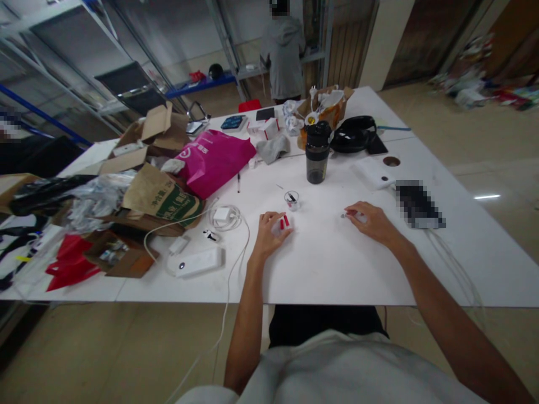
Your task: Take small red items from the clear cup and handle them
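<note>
My left hand rests on the white table, its fingers curled around a small white piece with red parts. My right hand lies to the right, fingers closed on a small white and grey object whose tip pokes out to the left. A small clear round cup with something dark inside stands just beyond my left hand. A dark drinking bottle stands further back.
White charger and cables and a white power strip lie left of my hands. Pink bag, cardboard boxes and paper bags crowd the left side. Black headset and a phone sit right. A person stands beyond the table.
</note>
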{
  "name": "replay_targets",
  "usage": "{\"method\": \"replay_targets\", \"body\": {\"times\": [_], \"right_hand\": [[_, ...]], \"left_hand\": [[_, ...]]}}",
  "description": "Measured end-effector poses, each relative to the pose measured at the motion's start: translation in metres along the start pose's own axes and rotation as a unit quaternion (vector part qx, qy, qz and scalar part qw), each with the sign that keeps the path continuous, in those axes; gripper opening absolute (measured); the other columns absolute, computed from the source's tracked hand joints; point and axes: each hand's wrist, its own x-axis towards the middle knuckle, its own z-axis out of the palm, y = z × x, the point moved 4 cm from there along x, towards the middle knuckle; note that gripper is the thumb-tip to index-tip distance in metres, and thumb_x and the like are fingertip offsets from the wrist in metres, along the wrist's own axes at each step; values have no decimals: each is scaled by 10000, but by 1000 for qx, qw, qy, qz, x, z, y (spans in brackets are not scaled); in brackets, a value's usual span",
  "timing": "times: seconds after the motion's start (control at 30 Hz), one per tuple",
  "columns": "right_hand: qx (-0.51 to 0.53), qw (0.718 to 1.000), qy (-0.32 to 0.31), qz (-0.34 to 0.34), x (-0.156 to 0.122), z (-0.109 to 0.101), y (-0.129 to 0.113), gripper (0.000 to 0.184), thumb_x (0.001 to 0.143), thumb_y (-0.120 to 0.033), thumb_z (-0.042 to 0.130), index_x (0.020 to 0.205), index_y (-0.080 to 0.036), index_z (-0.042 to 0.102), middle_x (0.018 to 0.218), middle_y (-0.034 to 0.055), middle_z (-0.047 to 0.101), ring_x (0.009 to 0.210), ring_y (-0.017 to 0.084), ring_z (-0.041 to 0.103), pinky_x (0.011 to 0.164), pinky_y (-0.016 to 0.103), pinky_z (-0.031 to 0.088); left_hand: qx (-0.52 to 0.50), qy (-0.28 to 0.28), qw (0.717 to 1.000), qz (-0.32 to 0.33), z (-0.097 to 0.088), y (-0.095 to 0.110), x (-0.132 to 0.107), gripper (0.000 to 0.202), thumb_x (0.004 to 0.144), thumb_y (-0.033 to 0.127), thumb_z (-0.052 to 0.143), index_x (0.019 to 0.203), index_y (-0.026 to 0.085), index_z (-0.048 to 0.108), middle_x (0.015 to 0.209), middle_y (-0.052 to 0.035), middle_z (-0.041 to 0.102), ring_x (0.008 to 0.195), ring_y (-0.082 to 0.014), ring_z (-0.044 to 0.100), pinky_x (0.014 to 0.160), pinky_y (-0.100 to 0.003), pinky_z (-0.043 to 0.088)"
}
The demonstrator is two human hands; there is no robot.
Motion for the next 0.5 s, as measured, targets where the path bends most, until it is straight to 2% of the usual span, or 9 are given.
{"method": "replay_targets", "body": {"times": [0.2,0.5], "right_hand": [[-4,1000,-2,3,-2,2,-1,168,1077,-386,698,1147,-259,782,1110,134,857,1035,356,821,985,576,659],[0,1000,-7,5,-1,1,-2,176,1068,-400,716,1150,-261,785,1120,137,860,1045,370,824,995,596,654]], "left_hand": [[8,-40,999,-3,5,-7,-1,557,922,399,1015,1416,260,800,1421,-136,733,1324,-350,656,1222,-570,536],[11,-51,999,-15,5,-7,0,539,900,337,1026,1391,270,813,1422,-131,718,1326,-362,644,1235,-599,528]]}}
